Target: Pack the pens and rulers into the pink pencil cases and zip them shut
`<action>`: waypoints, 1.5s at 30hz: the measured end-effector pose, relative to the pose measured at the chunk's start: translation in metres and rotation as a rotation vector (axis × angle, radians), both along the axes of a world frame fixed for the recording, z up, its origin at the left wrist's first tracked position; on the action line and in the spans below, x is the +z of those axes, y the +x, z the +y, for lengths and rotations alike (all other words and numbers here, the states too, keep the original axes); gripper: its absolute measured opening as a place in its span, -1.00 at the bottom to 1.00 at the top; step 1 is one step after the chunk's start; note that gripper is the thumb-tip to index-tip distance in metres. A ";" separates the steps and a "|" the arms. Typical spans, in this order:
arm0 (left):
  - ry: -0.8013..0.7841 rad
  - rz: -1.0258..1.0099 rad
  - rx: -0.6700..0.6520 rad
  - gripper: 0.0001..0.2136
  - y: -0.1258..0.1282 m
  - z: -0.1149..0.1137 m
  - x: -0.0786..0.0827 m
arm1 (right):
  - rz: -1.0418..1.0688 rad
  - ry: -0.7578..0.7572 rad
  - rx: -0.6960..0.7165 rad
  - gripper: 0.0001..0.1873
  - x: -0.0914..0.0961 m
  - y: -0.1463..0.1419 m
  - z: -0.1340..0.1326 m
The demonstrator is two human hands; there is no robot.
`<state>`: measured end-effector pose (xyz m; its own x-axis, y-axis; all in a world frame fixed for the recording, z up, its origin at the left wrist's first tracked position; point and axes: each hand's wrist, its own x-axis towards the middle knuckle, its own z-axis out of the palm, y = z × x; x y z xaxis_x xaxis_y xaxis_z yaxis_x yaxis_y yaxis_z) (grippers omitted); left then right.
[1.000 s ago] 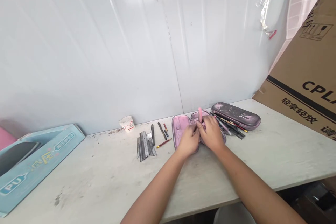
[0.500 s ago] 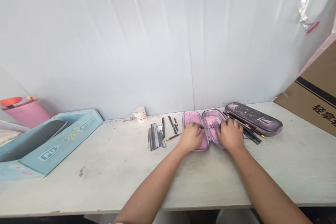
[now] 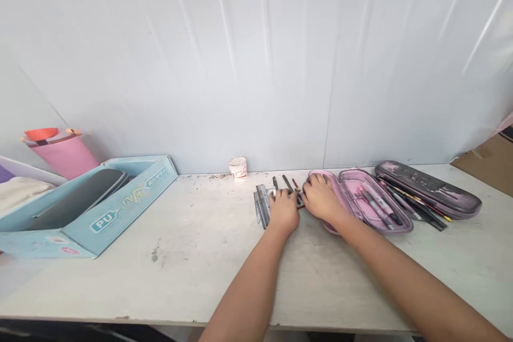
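Note:
My left hand (image 3: 284,208) lies with bent fingers on the right end of a bundle of grey rulers (image 3: 261,204); what it grips is hidden. My right hand (image 3: 320,197) curls over several loose pens (image 3: 287,183) lying between the rulers and an open pink pencil case (image 3: 352,192). My right wrist crosses the case's left half. The case's right half holds several pens (image 3: 379,206). A shut dark purple case (image 3: 428,189) lies behind it, with pens and a dark ruler along its front edge.
A small paper cup (image 3: 238,167) stands by the wall. A light blue box (image 3: 132,195) holding a dark flat thing sits at the left, a pink tumbler (image 3: 60,152) behind it. A cardboard box corner (image 3: 489,163) shows at far right. The white table (image 3: 200,272) ends near me.
Both hands left the pink case and moved left to the loose pens and rulers. The case now lies fully open. The camera swung left, so the cardboard box is nearly out of view.

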<state>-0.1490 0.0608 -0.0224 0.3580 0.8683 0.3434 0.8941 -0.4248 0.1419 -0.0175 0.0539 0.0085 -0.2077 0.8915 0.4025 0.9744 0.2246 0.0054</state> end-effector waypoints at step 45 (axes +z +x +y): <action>-0.251 -0.308 -0.246 -0.60 0.188 -0.039 0.021 | 0.177 0.157 -0.517 -0.65 -0.029 0.179 -0.064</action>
<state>0.0385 0.0215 -0.0015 0.4779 0.8402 0.2562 0.6712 -0.5374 0.5106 0.1619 -0.0099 -0.0203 0.3222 0.7860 0.5275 0.9466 -0.2719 -0.1732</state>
